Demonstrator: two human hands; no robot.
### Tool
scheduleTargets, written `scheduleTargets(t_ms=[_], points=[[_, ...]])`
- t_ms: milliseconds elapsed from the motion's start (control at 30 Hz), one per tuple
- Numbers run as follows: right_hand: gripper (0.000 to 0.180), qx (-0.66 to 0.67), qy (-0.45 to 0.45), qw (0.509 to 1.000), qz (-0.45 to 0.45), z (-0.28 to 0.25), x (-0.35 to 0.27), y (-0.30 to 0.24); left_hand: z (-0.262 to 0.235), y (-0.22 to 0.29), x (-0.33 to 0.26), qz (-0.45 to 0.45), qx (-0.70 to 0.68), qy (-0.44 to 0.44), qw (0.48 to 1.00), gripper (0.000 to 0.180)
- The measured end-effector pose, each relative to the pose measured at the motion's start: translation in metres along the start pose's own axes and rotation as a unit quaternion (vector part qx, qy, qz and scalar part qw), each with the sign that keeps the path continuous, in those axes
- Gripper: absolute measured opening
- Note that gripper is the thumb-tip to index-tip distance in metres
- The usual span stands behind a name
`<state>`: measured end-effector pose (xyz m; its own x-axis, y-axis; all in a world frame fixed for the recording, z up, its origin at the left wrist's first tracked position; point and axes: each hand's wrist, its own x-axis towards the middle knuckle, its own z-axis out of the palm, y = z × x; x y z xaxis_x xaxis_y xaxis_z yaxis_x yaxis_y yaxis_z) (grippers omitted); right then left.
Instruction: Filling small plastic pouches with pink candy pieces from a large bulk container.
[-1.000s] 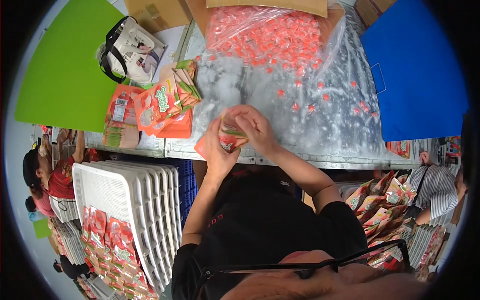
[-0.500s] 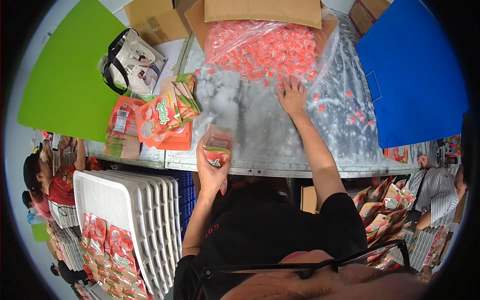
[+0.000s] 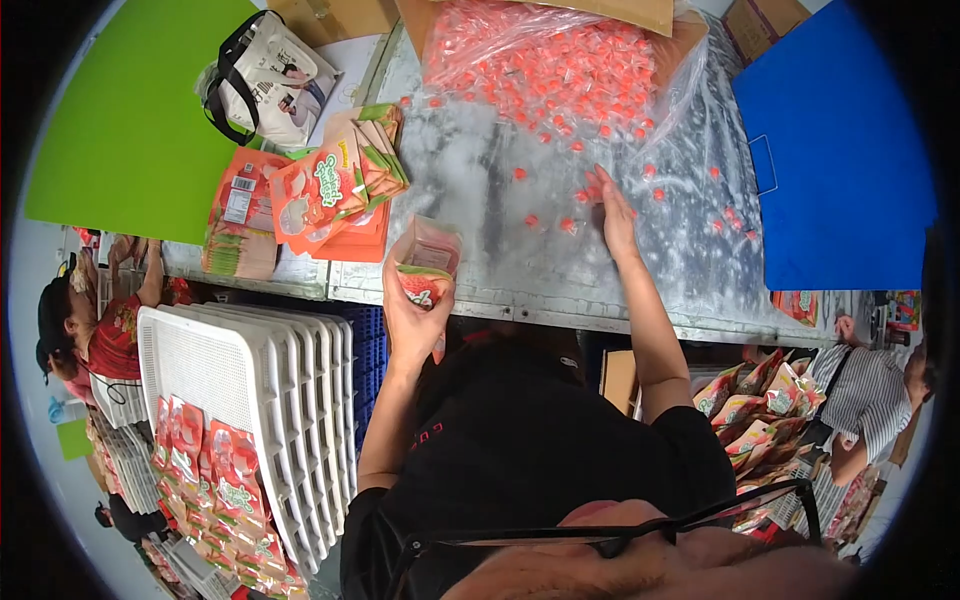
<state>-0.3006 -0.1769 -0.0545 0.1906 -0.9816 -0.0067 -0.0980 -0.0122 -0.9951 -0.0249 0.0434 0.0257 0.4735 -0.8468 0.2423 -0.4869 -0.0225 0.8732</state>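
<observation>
A metal counter (image 3: 500, 270) runs across the view, covered by a clear plastic sheet (image 3: 690, 200). At its far edge an open cardboard box (image 3: 640, 12) spills a clear bag of small orange-red wrapped candies (image 3: 545, 70), and loose candies lie scattered over the sheet toward the near side. To the left of them sits a fanned stack of flat orange and green pouches (image 3: 335, 190), with a white tote bag with black handles (image 3: 265, 80) behind it on a green board (image 3: 120, 130). A blue board (image 3: 840, 170) lies at the right end. Below the counter's near edge stand stacked white trays (image 3: 250, 370), some carrying filled pouches (image 3: 215, 480), and more pouches pile up at lower right (image 3: 750, 410). Other people work at both sides.

The left hand (image 3: 415, 310) holds an open pouch (image 3: 425, 265) upright at the near edge of the counter, its fingers clenched round the lower part, mouth facing up. The right hand (image 3: 615, 215) is stretched out well apart from the pouch, palm down, its fingers (image 3: 598, 185) loosely spread over a few loose candies (image 3: 570, 225); whether they grip any cannot be told
</observation>
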Motion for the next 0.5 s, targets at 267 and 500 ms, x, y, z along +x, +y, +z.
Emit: scheduleTargets(t_ms=[267, 500], points=[[0.056, -0.405, -0.018, 0.886, -0.224, 0.008, -0.023, 0.007, -0.003, -0.007, -0.003, -0.020, -0.011, -0.001, 1.000, 0.063], [0.047, -0.435, 0.005, 0.866, -0.247, 0.017, -0.014, 0.011, -0.008, 0.000, -0.004, -0.063, -0.034, 0.002, 0.997, 0.078]])
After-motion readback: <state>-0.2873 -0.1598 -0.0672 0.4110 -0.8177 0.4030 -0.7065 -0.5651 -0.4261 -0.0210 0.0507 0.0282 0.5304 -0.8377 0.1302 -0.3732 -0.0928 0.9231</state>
